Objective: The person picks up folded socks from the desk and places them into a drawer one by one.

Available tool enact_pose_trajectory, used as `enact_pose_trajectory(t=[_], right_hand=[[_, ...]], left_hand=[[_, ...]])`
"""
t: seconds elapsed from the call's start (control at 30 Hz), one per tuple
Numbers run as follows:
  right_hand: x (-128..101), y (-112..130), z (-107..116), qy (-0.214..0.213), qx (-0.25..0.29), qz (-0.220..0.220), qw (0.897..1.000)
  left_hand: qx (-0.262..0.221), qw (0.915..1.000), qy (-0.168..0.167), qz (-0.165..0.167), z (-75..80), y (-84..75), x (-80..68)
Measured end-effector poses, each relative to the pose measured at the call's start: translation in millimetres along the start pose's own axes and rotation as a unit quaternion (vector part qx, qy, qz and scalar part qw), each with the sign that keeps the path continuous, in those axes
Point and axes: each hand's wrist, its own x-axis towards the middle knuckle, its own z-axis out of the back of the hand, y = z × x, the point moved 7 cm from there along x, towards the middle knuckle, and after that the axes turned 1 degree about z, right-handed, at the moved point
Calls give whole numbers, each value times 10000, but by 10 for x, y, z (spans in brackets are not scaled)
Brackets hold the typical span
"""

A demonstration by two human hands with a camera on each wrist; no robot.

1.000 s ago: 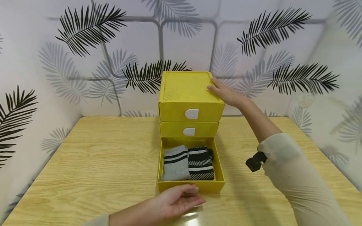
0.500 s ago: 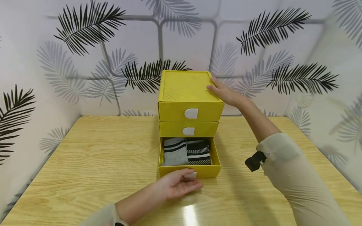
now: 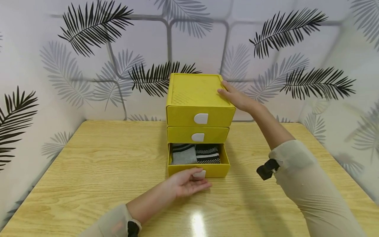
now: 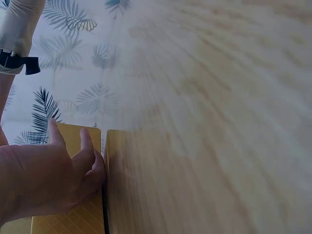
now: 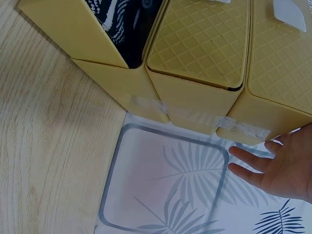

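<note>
Yellow plastic made up the three-drawer organiser (image 3: 199, 108) standing at the back of the wooden table (image 3: 88, 164) in the head view. Its bottom drawer (image 3: 198, 169) stood part-way out, its long axis running from the cabinet straight toward the person, so the way in lay directly away from the left hand (image 3: 186, 184). That hand sat at the drawer's front, thumb on the white handle tab (image 3: 200, 174) and the other fingers stretched under it, loose rather than clenched; it was plainly the nearer hand to the drawer. Inside lay a grey striped sock (image 3: 183, 154) beside a black-and-white striped sock (image 3: 208, 154), touching side by side. The right hand (image 3: 237, 98) rested flat on the right edge of the cabinet top, fingers straight, holding nothing.

In the left wrist view, the left hand (image 4: 53, 180) pressed against a yellow quilted face (image 4: 68, 219), fingers extended upward and nothing gripped; the table was blurred.

In the right wrist view, the organiser showed from its side (image 5: 195, 97), the bottom drawer (image 5: 78, 34) projecting with the black-and-white sock (image 5: 122, 14) showing in the gap. The right hand (image 5: 287, 168) lay spread with fingers straight by the cabinet's upper corner; the contact itself was out of sight.
</note>
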Motion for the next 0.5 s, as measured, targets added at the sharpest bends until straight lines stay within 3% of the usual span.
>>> enact_pose_trajectory(t=[0.5], right_hand=[[17,-26,8,-26,-67,-17,10000]], left_hand=[[-114,9998,-157,12,15,-184,197]])
